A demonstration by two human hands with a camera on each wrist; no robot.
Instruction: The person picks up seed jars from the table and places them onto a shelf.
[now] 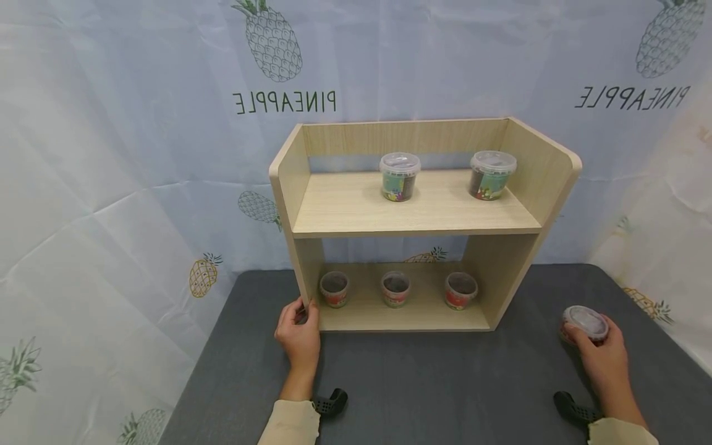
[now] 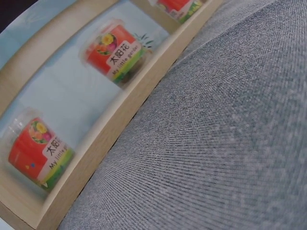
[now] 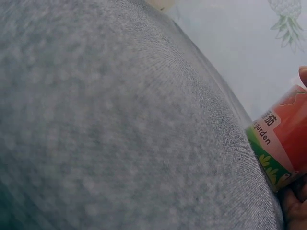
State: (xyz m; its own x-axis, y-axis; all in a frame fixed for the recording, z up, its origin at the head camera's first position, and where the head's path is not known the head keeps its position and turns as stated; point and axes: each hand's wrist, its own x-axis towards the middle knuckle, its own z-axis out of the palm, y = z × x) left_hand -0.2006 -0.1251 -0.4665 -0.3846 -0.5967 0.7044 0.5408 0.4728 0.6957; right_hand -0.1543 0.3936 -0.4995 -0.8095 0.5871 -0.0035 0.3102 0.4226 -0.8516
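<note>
My left hand grips the lower front corner of a pale wooden two-tier shelf, thumb and fingers about the side panel's edge. At the right of the table, my right hand holds a small plastic cup with a clear lid. Its red and green label shows in the right wrist view. Along the lower tier stand three red-labelled cups: a left one, a middle one and a right one. On the upper tier are two green-labelled lidded cups, one near the middle, another at the right.
A dark grey cloth-covered table lies under the shelf and both hands. Behind it hangs a pale curtain printed with pineapples. Black straps with mounts, a left one and a right one, sit at the wrists.
</note>
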